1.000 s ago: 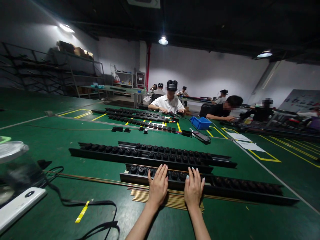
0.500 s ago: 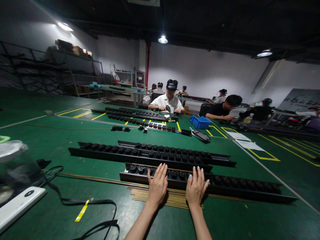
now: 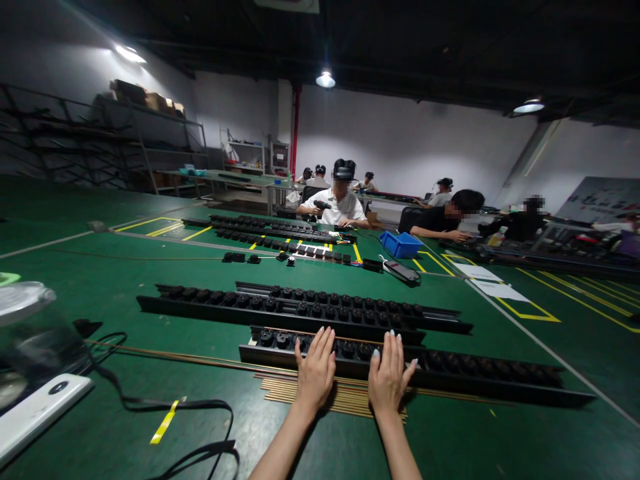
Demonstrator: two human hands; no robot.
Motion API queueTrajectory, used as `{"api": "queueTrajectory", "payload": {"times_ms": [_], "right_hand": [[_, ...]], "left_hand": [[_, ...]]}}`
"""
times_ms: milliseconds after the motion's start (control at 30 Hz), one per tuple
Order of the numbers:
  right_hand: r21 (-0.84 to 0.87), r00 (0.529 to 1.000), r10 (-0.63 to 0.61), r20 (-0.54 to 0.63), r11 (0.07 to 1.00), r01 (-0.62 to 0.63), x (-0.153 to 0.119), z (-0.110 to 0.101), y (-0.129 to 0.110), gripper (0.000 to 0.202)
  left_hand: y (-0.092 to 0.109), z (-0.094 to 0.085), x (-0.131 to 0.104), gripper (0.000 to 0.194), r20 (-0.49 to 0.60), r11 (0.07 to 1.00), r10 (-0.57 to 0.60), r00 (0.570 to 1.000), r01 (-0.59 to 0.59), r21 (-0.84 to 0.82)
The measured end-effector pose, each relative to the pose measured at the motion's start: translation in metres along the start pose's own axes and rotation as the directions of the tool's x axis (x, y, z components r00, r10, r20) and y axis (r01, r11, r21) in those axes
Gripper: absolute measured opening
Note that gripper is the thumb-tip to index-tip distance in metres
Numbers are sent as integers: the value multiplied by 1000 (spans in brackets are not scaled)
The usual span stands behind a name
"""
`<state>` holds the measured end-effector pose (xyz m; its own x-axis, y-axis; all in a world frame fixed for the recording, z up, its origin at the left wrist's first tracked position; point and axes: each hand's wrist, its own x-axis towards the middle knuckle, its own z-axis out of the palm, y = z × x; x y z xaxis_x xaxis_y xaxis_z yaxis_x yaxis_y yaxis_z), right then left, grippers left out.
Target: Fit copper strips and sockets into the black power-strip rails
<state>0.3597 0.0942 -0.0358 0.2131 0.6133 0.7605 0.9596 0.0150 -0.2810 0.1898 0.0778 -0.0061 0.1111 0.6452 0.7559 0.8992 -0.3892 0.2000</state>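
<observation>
My left hand (image 3: 316, 373) lies flat with fingers stretched over the near black rail (image 3: 490, 381). To its right, my right hand (image 3: 387, 377) rests over the same rail, fingers extended and thumb apart. A row of round black socket modules (image 3: 350, 349) sits inside the rail, partly covered by my fingers. Along the rail's far side runs a thin brass-coloured rod (image 3: 300, 333). Under and between my wrists, a bundle of brass-coloured rods (image 3: 345, 399) lies on the green table. Neither hand appears to grip anything.
Two more filled black rails (image 3: 200, 310) lie just beyond. On the left are a clear plastic jar (image 3: 30, 327), a white device (image 3: 43, 410) and a black strap (image 3: 175, 403). Farther off stand a blue bin (image 3: 400, 245) and a co-worker (image 3: 337, 203) holding a power drill (image 3: 321, 205).
My right hand has shifted slightly left along the rail, its fingers closer together. My left hand stays in place. The co-worker across the table has raised the drill.
</observation>
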Motion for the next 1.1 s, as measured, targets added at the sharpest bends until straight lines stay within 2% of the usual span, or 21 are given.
{"api": "queueTrajectory", "payload": {"times_ms": [100,267,400,600,767,933,1100], "right_hand": [[6,998,-57,36,998,56,-2,0,-4,50],[14,998,-58,16,998,58,-3,0,-8,51],[43,985,-161,61,986,158,-5,1,-17,50],[28,986,-152,75,988,150,-7,-1,-28,49],[65,955,-275,113,961,269,-10,-4,-38,49],[64,956,-270,111,962,265,-11,-4,-44,48],[97,933,-334,132,941,323,-11,-5,-54,49]], "left_hand": [[1,0,0,51,1,1000,-1,1000,1,3],[1,1,-1,51,4,1000,-4,1000,4,25],[1,3,-1,49,5,1000,-13,1000,13,18],[1,4,-2,50,6,999,-15,1000,15,28],[0,4,-2,50,15,999,-12,1000,11,36],[0,5,-2,50,7,1000,0,1000,0,29],[-2,7,-3,49,23,1000,-5,1000,5,17]]}}
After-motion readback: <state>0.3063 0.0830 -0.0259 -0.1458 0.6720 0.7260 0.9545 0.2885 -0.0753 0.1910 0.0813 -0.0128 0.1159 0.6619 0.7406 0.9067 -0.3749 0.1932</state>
